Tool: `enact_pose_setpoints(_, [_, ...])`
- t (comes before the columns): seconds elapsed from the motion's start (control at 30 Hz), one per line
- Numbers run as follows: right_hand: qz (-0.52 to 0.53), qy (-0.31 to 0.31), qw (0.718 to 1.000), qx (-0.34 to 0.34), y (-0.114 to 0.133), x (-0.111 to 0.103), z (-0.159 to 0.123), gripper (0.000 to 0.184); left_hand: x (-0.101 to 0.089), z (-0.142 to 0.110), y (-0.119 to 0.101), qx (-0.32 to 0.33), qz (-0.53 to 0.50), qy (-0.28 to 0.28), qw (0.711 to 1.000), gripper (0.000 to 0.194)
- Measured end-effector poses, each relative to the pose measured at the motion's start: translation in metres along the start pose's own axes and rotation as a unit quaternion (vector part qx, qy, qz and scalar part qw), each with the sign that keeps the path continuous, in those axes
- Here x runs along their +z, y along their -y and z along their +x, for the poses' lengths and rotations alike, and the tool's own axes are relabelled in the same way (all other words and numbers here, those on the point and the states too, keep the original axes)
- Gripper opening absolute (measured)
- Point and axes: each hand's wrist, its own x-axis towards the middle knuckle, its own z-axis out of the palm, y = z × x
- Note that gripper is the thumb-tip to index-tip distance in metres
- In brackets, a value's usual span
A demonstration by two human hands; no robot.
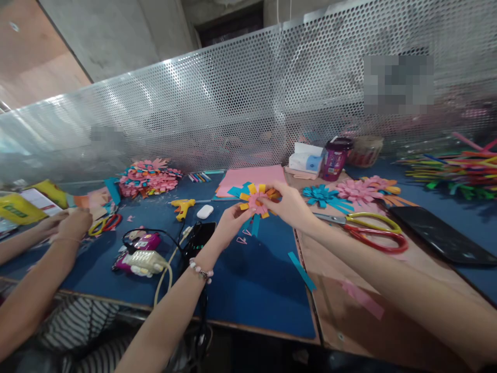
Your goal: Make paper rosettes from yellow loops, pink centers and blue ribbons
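A layered paper flower (254,200) in pink, yellow and blue is held between my two hands, above the blue tabletop. My left hand (229,223) pinches its lower left edge. From the right, my right hand (287,202) grips it with the fingers at the pink centre. A blue paper strip hangs below the flower. Right of my hands lie a blue paper flower (321,196) and a pink paper flower (355,191). Large scissors (373,228) with yellow and red handles rest under my right forearm's far side.
A yellow glue gun (183,208), a white earbud case (205,212) and a power strip (142,259) with cables lie to the left. Pink paper sheets (248,176), a purple cup (336,158) and a black phone (442,233) are farther out. A co-worker's hands (75,223) work at far left.
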Motion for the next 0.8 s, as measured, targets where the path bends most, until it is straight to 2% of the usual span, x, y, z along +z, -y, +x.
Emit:
enact_pose_setpoints(0.17, [0.002,-0.006,1.0,0.002,0.0011,-0.0006,-0.0005,0.013,0.0002,0.0007,0.0004,-0.01,-0.018,0.003,1.0,0.039])
enact_pose_setpoints(0.37, [0.01,0.001,1.0,0.001,0.0035,-0.0007,-0.0011,0.014,-0.0002,0.0007,0.0017,0.015,-0.008,0.004,1.0,0.039])
enact_pose_setpoints(0.6, [0.028,0.005,1.0,0.01,0.0048,0.0008,-0.0018,0.018,-0.0015,0.0009,0.0028,0.032,0.018,-0.022,0.999,0.037])
enact_pose_setpoints(0.8, [0.045,0.006,0.999,0.01,0.0097,-0.0006,-0.0019,0.014,-0.0026,0.0009,0.0033,0.029,-0.016,-0.012,0.999,0.036])
